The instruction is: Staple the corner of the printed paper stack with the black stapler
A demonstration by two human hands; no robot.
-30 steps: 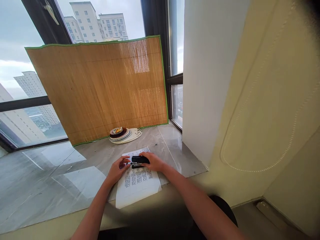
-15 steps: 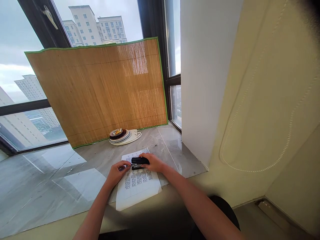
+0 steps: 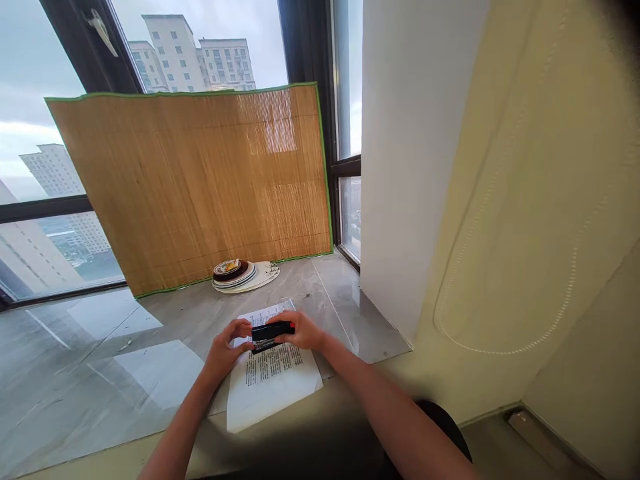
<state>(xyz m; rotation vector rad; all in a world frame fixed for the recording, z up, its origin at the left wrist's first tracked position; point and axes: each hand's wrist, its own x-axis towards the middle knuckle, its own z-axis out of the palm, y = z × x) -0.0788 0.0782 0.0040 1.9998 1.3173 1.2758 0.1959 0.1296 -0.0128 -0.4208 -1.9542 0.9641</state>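
A black stapler (image 3: 270, 331) is held above the printed sheet of paper (image 3: 273, 393), its long side running left to right. My right hand (image 3: 303, 332) grips its right end, thumb below and fingers over the top. At the other end, my left hand (image 3: 225, 347) curls with thumb and fingers against the stapler's left tip. Its jaw shows a gap between the upper and lower arms. Below the hands, the paper lies on the grey stone sill, with its near edge sticking out past the sill's front.
Behind the paper, a stack of plates (image 3: 240, 277) stands on the sill (image 3: 165, 333). A bamboo mat (image 3: 200, 193) with green edging leans on the window. To the right are a wall (image 3: 410, 167) and a hanging bead chain (image 3: 505, 351).
My left fingers have moved from a pinch at the stapler's front to holding its left end. The stapler has turned slightly and the view has shifted a little.
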